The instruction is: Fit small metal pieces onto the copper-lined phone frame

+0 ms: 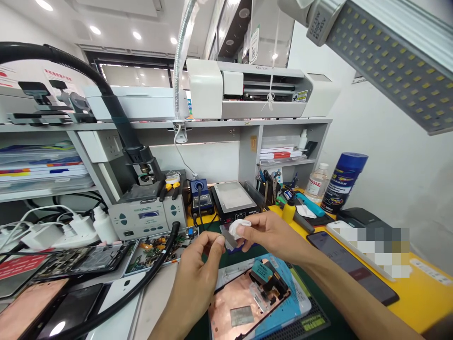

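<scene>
My left hand (203, 264) pinches the edge of a small thin grey piece (230, 237) between thumb and forefinger. Beside it, my right hand (269, 233) grips a crumpled white wipe (239, 228), which touches the grey piece. Below both hands lies an opened device with a copper-coloured inner face (226, 302), a silver rectangle on it and dark and teal parts at its upper right. It rests tilted on a blue and white pad (300, 302).
A black hose (141, 285) curves across the left side over phone parts. Behind stand a grey control station (141, 219) and a heating plate (234, 196). At right are a phone (354, 267), a blue spray can (341, 184) and a clear bottle (316, 182).
</scene>
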### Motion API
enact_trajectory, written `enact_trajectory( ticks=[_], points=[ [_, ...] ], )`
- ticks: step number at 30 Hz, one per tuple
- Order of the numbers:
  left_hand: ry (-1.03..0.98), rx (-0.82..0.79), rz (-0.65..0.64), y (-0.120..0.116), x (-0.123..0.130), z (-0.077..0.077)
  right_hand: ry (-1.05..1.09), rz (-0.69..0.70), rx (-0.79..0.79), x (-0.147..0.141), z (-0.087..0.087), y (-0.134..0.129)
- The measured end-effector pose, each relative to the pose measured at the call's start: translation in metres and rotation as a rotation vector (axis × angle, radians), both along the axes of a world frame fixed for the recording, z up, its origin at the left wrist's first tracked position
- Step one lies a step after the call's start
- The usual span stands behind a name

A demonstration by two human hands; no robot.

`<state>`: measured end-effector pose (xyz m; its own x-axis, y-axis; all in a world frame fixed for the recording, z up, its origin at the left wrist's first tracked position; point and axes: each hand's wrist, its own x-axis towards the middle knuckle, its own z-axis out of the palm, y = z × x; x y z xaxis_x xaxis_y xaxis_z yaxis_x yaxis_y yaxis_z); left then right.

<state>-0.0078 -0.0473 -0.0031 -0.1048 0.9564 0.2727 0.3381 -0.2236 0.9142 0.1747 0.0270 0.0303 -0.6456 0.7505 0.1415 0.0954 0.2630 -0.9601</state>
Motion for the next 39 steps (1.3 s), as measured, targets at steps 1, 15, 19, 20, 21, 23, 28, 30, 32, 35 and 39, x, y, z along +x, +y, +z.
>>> enact_trajectory(
  ticks=[1,15,19,20,21,23,28,30,32,35,39],
  points=[
    [0.004,-0.003,-0.016,0.0,-0.001,0.0,-0.013,0.009,0.0,-0.001,-0.001,-0.001],
    [-0.12,-0.096,-0.082,0.007,-0.007,-0.004,0.045,-0.115,-0.014,-0.013,-0.009,-0.003],
    [-0.108,-0.126,-0.081,0.008,-0.01,-0.004,0.064,-0.129,-0.02,-0.007,-0.009,0.006],
    [-0.108,-0.138,-0.079,0.009,-0.011,-0.004,0.07,-0.13,-0.029,-0.006,-0.009,0.007],
    [-0.111,-0.15,-0.077,0.009,-0.011,-0.004,0.081,-0.132,-0.041,-0.005,-0.009,0.009],
    [-0.122,-0.172,-0.076,0.009,-0.011,-0.002,0.127,-0.141,-0.07,-0.002,-0.008,0.011],
    [-0.137,-0.202,-0.086,0.007,-0.01,0.003,0.185,-0.16,-0.155,0.009,-0.001,0.018],
    [-0.125,-0.209,-0.093,0.006,-0.009,0.004,0.114,-0.209,-0.084,0.016,0.0,0.022],
    [-0.082,-0.211,-0.101,0.007,-0.009,0.006,0.024,-0.255,0.044,0.023,0.0,0.027],
    [0.083,-0.216,-0.144,0.014,-0.009,0.016,-0.071,-0.273,0.168,0.033,0.002,0.033],
    [0.421,-0.194,-0.275,0.033,0.003,0.043,-0.113,-0.204,0.202,0.049,0.013,0.037]
  ],
)
